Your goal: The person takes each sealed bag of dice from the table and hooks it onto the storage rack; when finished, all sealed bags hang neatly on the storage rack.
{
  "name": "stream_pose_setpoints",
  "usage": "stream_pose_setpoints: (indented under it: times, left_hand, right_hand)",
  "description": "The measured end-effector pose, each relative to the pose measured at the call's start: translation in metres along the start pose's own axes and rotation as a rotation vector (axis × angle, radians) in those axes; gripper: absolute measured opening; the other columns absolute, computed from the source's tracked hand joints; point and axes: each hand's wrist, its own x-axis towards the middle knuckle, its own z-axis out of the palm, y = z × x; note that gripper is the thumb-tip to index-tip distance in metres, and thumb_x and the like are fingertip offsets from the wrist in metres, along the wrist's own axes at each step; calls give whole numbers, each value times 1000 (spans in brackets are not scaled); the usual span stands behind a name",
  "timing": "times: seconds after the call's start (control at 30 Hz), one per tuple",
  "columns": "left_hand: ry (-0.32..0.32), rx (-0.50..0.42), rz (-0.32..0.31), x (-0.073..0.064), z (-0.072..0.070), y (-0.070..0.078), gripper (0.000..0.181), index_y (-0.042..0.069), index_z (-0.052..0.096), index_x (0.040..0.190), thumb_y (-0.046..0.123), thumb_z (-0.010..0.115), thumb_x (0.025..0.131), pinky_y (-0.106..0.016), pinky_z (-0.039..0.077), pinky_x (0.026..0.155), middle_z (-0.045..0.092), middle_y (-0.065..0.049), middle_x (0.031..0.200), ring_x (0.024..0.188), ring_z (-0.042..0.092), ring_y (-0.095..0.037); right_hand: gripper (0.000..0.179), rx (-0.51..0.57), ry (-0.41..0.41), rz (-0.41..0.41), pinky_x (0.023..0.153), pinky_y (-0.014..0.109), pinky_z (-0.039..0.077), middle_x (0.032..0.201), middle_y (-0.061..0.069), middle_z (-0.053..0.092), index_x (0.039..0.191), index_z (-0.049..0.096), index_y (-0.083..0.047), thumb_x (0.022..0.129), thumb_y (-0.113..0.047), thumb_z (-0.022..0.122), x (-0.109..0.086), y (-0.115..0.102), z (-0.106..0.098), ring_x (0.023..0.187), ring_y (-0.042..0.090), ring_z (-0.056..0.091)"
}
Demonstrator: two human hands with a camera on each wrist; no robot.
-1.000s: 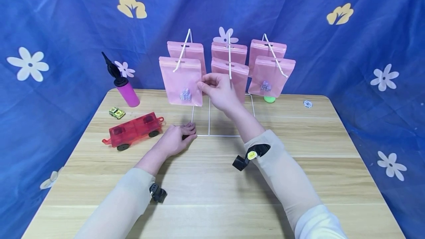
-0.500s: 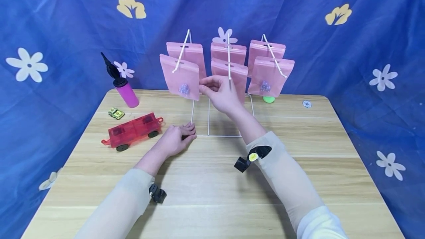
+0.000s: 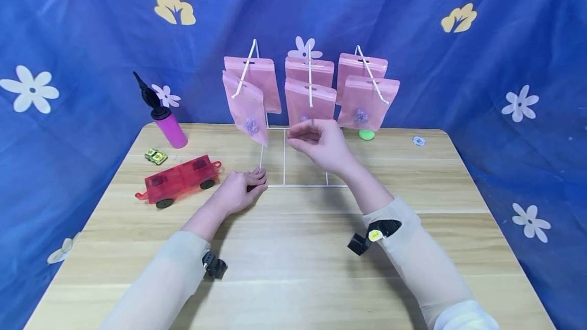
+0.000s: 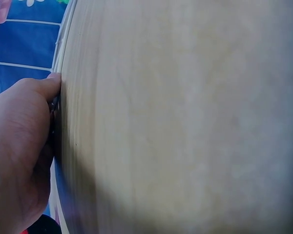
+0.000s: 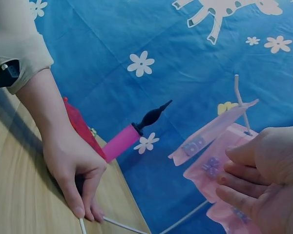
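A white wire display rack (image 3: 298, 186) stands on the table, with pink zip bags hanging in front and behind on its three hooks. My left hand (image 3: 235, 193) holds the rack's front left base corner, its thumb and fingers around the wire. The front left bag (image 3: 243, 108) hangs twisted and tilted, small purplish beads showing low in it. Nothing is held in my right hand (image 3: 323, 145), whose fingers are loosely bent just below the front middle bag (image 3: 311, 100). On the right hook, the front bag (image 3: 369, 98) also shows beads. In the right wrist view, my right fingers (image 5: 239, 173) overlap the bags.
Left of the rack are a red toy wagon (image 3: 179, 183), a small yellow-green toy car (image 3: 156, 156) and a magenta hand pump (image 3: 171, 130) with a black nozzle. A green round piece (image 3: 366, 135) and a pale chip (image 3: 419, 140) lie at the back right.
My right hand has let go of the front left bag and moved right and slightly down. That bag has turned on its hook. My left hand stays at the rack corner.
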Motion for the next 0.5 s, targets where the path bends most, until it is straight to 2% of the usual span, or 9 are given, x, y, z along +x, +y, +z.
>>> stream_pose_setpoints:
  times: [0.27, 0.5]
  left_hand:
    - [4, -2, -32, -2, -4, -3, 32, -1, 75, 124, 17, 79, 98, -47, 44, 114, 67, -16, 135, 135, 59, -29]
    - [-18, 36, -8, -4, -8, -4, 34, -2, 75, 126, 19, 78, 99, -48, 47, 112, 69, -16, 133, 133, 60, -31]
  right_hand:
    - [21, 23, -20, -41, 91, 34, 61, 108, 16, 77, 114, 75, 9, 94, 4, 77, -27, 4, -31, 101, 26, 75]
    - [21, -38, 23, 10, 88, 30, 62, 107, 18, 77, 113, 75, 9, 93, 4, 78, -50, 15, -62, 98, 22, 76]
